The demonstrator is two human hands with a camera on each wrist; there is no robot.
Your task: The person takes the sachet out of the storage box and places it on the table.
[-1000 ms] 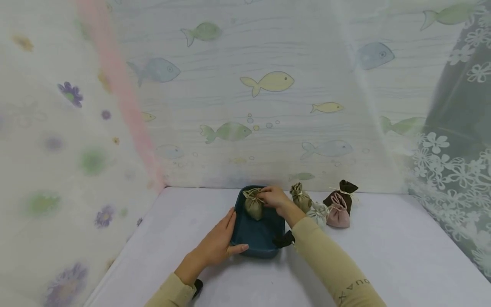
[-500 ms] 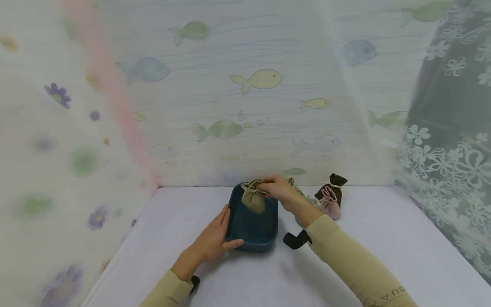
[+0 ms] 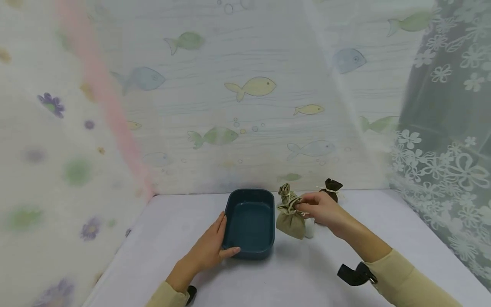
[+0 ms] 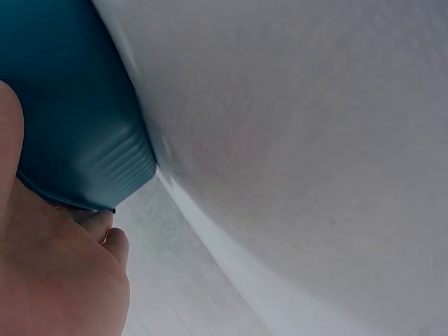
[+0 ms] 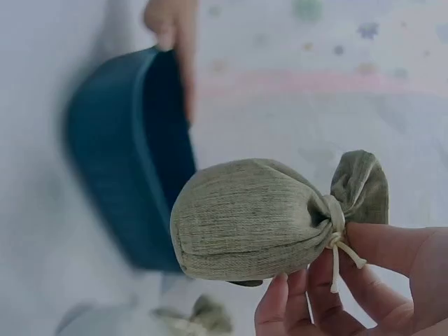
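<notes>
My right hand [image 3: 326, 212] pinches a khaki cloth pouch [image 3: 290, 224] by its tied neck, just to the right of a dark blue rectangular dish [image 3: 251, 226]. In the right wrist view the pouch [image 5: 245, 220] looks full and rounded, with a pale cord knotted below its gathered top. The dish stands on the white table with nothing visible inside. My left hand [image 3: 207, 245] lies along its left side, fingers straight and thumb at the near rim. Close up in the left wrist view, that hand [image 4: 63, 273] touches the dish's wall [image 4: 91, 133].
Behind the held pouch stands an olive pouch [image 3: 284, 194]. A whitish pouch [image 3: 309, 228] shows partly beneath the right hand. Farther right a dark brown pouch [image 3: 332, 187] is partly hidden. Fish-printed curtain [image 3: 253, 140] hangs behind the table's far edge.
My right hand has lifted the khaki pouch out of the dish and carried it right, beside the other pouches. The left hand has stayed at the dish.
</notes>
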